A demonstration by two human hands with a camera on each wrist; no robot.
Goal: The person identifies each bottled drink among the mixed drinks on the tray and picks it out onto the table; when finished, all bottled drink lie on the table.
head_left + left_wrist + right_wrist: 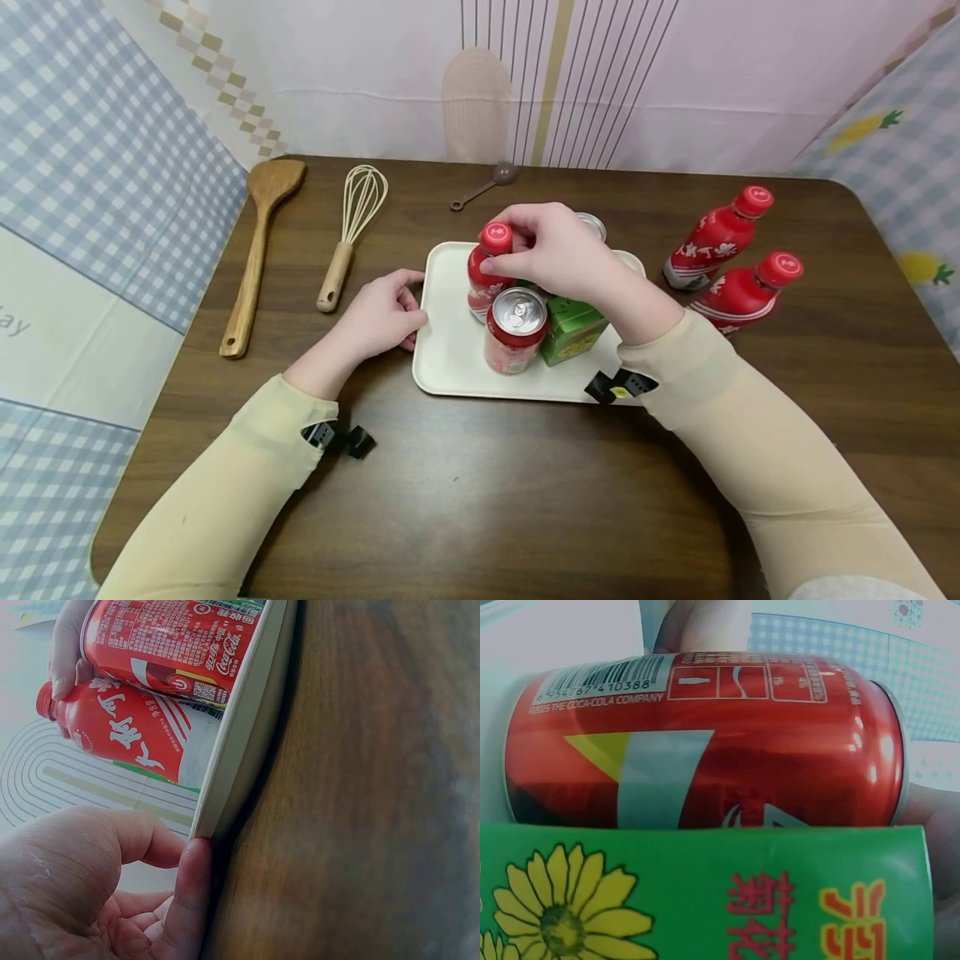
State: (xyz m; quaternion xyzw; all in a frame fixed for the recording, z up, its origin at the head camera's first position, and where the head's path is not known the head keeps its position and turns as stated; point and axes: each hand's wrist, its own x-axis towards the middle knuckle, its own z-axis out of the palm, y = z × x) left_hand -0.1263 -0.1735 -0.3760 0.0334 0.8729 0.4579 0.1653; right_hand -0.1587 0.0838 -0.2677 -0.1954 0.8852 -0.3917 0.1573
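A cream tray (453,358) lies on the wooden table. My left hand (381,312) pinches its left rim between thumb and finger, as the left wrist view also shows. My right hand (562,250) grips a small red bottle (483,275) near its cap, and the bottle stands upright at the tray's left half. Right in front of it is a red Coca-Cola can (169,645). Beside that can stands a green drink carton (576,329) with a yellow flower, seen close in the right wrist view. Another can (592,225) is partly hidden behind my right hand.
Two more red bottles (712,242) stand right of the tray. To the left lie a wooden spatula (258,250) and a whisk (351,233). A brown measuring spoon (504,173) lies at the table's back edge, before a patterned cloth (360,75).
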